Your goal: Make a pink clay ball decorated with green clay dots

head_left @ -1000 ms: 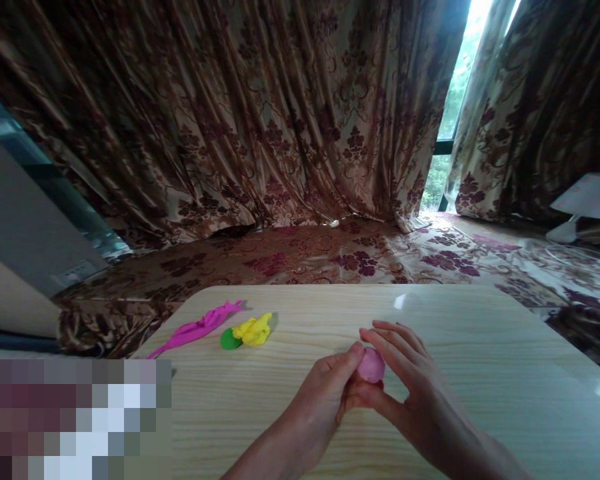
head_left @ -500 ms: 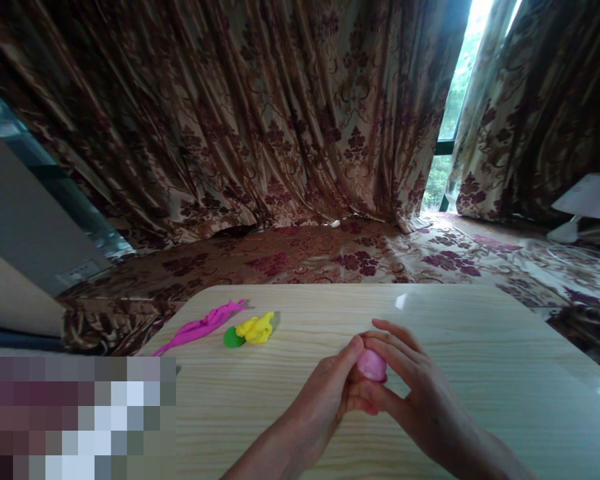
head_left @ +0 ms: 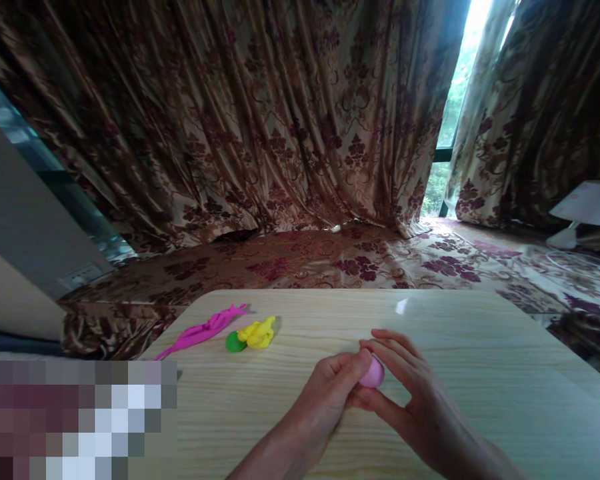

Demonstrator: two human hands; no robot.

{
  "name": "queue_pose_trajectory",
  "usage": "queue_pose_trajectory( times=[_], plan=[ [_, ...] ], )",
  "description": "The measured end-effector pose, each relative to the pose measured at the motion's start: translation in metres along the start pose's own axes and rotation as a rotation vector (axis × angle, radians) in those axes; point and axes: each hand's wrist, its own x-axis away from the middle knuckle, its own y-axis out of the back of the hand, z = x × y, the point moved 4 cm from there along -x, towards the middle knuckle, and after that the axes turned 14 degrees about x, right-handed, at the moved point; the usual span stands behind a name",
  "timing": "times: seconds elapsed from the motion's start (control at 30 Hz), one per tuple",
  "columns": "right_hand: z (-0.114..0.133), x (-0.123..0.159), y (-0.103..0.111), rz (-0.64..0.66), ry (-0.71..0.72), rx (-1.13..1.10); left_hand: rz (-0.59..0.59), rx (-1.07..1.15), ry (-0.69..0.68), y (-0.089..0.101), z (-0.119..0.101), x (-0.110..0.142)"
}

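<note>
Head view: holding a rounded pale-pink clay-like lump (head_left: pixel 373 375) between closely bent left hand (head_left: pixel 327 387) and half-curled right hand (head_left: pixel 415 383), above a pale wood-grain table (head_left: pixel 230 420), with pink-marked white lampshade (head_left: pixel 593 205), too blurred to read, far right.

Dim light; glare on tabletop (head_left: pixel 480 347)

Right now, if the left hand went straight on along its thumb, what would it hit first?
The pale pink lump, which the left hand touches; beyond it, probably the right hand, though depth is unclear.
</note>
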Motion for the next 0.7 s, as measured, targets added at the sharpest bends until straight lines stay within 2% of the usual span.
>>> queue_pose_trajectory(
  times=[0.17, 0.27, 0.33, 0.43, 0.5, 0.6, 0.7],
  plan=[
    [0.0041, -0.0037, 0.0073, -0.021, 0.039, -0.015, 0.025, -0.065, 0.035, -0.0019, 0.0001, 0.0004],
    [0.0036, -0.0044, 0.0093, -0.029, 0.051, 0.007, -0.001, -0.112, -0.011, -0.0005, -0.0015, -0.0009],
    [0.0013, -0.0038, 0.0083, -0.022, 0.033, 0.022, -0.007, -0.060, -0.024, 0.0010, -0.0009, -0.0019],
    [-0.0011, -0.0033, 0.0069, -0.010, 0.010, 0.032, 0.025, 0.083, 0.043, 0.0021, 0.0042, -0.0034],
    [-0.0005, -0.0038, 0.0069, -0.010, 0.021, 0.029, 0.029, 0.093, 0.068, 0.0026, 0.0060, -0.0038],
    [0.0007, -0.0039, 0.0065, -0.019, 0.025, 0.030, -0.020, 0.002, -0.006, 0.0037, 0.0020, -0.0031],
    [-0.0003, -0.0019, 0.0043, -0.028, 0.007, 0.043, -0.019, 0.019, -0.051, 0.0017, -0.0024, -0.0013]
  ],
)
